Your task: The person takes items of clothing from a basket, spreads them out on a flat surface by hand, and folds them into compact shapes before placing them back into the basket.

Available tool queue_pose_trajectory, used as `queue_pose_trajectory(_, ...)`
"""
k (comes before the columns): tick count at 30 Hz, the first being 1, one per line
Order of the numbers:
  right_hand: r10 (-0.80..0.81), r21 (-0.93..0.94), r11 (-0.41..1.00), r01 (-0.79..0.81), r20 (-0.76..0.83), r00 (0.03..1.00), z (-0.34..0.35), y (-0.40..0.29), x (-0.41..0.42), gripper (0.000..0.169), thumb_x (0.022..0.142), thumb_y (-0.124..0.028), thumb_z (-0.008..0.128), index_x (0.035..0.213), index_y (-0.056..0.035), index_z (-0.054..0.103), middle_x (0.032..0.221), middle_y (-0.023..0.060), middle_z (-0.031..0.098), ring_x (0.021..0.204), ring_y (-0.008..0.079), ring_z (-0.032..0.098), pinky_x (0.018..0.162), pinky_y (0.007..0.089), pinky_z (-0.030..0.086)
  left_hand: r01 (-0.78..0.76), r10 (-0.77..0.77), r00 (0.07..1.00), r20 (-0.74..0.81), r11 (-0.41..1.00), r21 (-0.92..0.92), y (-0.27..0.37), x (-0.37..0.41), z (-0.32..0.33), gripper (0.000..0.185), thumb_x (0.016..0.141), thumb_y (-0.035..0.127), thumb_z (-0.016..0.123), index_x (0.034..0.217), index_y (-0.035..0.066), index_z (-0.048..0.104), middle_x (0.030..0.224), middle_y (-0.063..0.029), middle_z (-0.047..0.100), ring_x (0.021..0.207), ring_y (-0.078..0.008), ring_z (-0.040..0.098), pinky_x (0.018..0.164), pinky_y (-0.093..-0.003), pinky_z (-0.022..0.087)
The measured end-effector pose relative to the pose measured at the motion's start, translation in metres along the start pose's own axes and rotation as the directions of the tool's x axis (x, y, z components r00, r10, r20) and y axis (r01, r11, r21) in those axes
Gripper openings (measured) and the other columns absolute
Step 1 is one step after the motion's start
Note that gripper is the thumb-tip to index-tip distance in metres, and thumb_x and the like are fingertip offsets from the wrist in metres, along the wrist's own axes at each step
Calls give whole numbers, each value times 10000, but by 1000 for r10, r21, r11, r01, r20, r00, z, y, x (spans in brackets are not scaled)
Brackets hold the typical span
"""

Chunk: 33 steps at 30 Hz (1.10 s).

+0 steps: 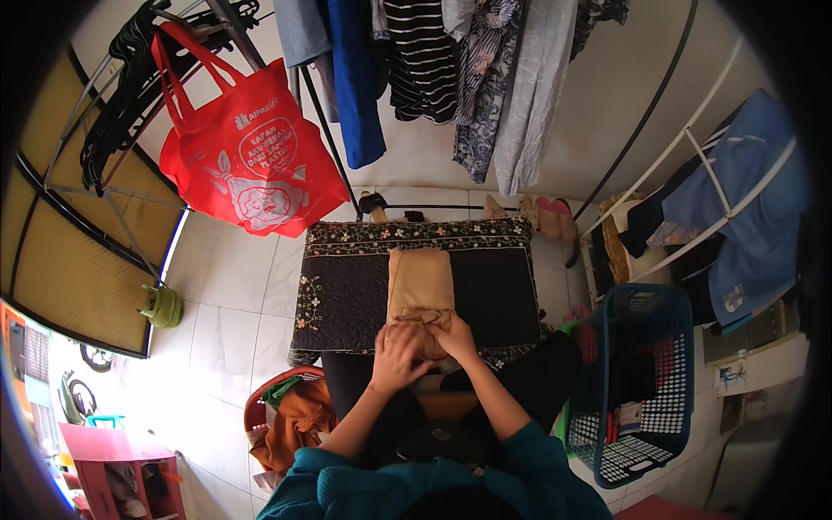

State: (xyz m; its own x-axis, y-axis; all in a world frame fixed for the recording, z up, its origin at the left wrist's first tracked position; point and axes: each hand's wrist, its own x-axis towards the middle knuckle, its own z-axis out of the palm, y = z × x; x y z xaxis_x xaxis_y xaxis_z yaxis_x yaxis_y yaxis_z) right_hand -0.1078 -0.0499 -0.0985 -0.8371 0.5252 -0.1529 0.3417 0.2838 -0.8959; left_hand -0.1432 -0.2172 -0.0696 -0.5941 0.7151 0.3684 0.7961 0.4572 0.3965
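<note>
A tan garment (421, 279), folded into a long narrow strip, lies across the dark quilted cover (494, 292) with floral embroidered borders in front of me. Its near end is gathered and bunched close to my body. My left hand (398, 357) lies over the left side of this bunched end, fingers spread and slightly blurred. At the right side, my right hand (455, 339) pinches the gathered cloth between thumb and fingers. The underside of the bunch is hidden by my hands.
A red tote bag (260, 156) and clothes (422, 65) hang from a rack ahead. At left stands a red basket (255, 396) of laundry; at right, a dark blue plastic basket (679, 390). A green gas cylinder (162, 307) and shoes (552, 218) rest on the tiles.
</note>
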Motion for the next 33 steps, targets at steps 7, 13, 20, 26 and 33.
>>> queue_pose_trajectory(7,175,-245,956,-162,32,984,-10,-51,-8,500,756,-316,662,1126,-11,521,1029,181,609,988,320,583,835,396,453,-164,113,977,181,939,303,-25,11,13,859,568,239,754,1308,46,363,1351,-131,397,1287,-261,345,1086,-461,209)
queue_pose_trajectory(13,-643,-615,484,622,232,730,-11,-41,-27,781,709,-475,680,1309,-62,396,1369,110,377,1296,270,323,1054,494,240,-104,67,973,219,981,162,-19,25,2,798,575,205,743,1268,4,400,1288,-138,468,1243,-259,409,1051,-420,294)
queue_pose_trajectory(20,-418,-704,346,620,476,774,-22,-36,-29,993,574,-364,788,1365,-15,299,1428,146,284,1343,297,236,1094,455,218,-117,103,985,140,989,95,-20,25,-1,790,563,222,749,1247,-17,432,1236,-152,514,1195,-258,468,1024,-402,348)
queue_pose_trajectory(26,-415,-567,529,632,476,775,-19,-27,-18,884,584,-193,760,1327,22,331,1391,200,330,1297,339,318,1050,411,323,-113,107,977,186,993,23,-24,34,-6,779,522,206,756,1211,9,452,1160,-149,559,1105,-277,530,951,-388,412)
queue_pose_trajectory(33,-240,-448,635,629,660,712,-41,-43,-57,819,590,-270,741,1281,11,401,1318,210,432,1198,331,453,963,394,425,31,-34,795,606,999,15,9,15,-46,710,510,269,742,1150,69,509,958,-159,634,851,-317,630,737,-402,515)
